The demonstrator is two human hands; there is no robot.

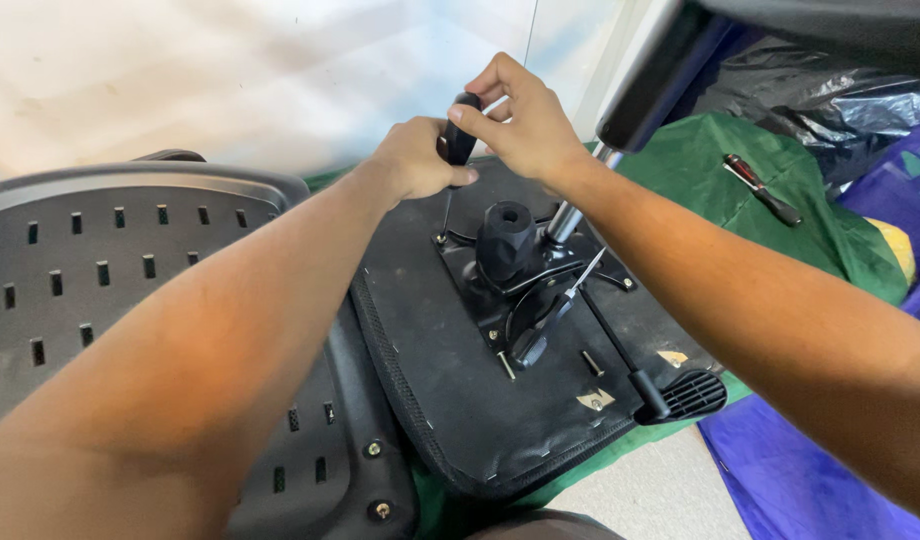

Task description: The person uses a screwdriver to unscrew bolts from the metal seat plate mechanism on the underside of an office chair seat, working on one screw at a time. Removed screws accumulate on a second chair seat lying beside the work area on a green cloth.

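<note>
- screwdriver (457, 150) with a black handle stands almost straight up over the upside-down chair seat (420, 370), and its thin metal shaft points down at the top left corner of the black metal plate (480, 290)
- left hand (415, 160) is wrapped shut around the lower part of the handle
- right hand (520, 120) sits on the top of the same handle, with the fingers curled over it and the thumb pressing on the side — so both hands are clamped on the one tool and touch each other
- both bare arms reach in from the bottom corners and meet near the top middle
- the seat lies with its black underside facing up, on a green cloth (740, 170)
- in the middle of the plate stands a thick black knob (507, 240) with a hole in its top
- just beside the knob a shiny metal pole (570, 215) goes up and to the right into a fat black tube (655, 85)
- a black lever (620, 350) runs down the seat toward a ribbed black paddle (695, 393) at the seat's edge
- a loose bolt (592, 363) lies on the seat near the lever — another one (506, 365) is close to the plate's lower edge
- on the left lies the grey plastic chair back (80, 270) with rows of small slots
- far off on the green cloth rests a second tool (762, 188) with a dark red and black handle, well apart from the hands
- a blue sheet (810, 470) lies at the lower right, and a shiny black plastic bag (830, 100) is at the top right
</note>
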